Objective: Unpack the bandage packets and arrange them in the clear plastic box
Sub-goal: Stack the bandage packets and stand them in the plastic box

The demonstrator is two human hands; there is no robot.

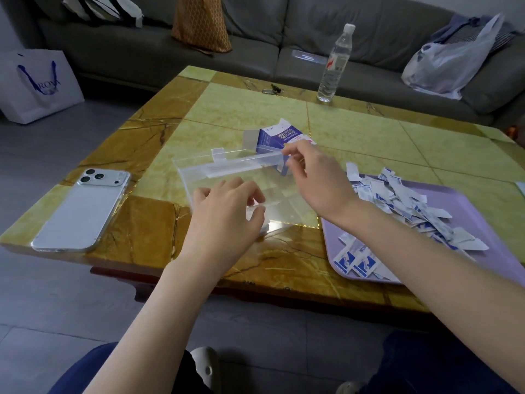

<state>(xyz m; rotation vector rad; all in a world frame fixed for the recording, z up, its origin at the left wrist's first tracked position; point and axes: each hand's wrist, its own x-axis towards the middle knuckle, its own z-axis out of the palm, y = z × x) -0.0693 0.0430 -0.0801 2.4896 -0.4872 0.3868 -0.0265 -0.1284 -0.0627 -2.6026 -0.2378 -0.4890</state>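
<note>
Head view, bandage packets (397,200) heaped on tray (494,237), clear box (227,172) alongside

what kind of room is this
Most likely a home living room: a grey sofa runs behind a low marble-topped coffee table, with a shopping bag on the floor.

soft even light, wide-angle edge bowing

The left hand (227,206) is holding the near edge of the clear plastic box (199,177) on the marble-patterned table (255,109), while the right hand (318,177) is pinching its raised lid (244,162). Bandage packets (397,194) are lying heaped on a lilac tray (466,211) to the right. An opened blue carton (281,135) is lying just behind the box and a phone (82,211) is resting to the left.
</note>
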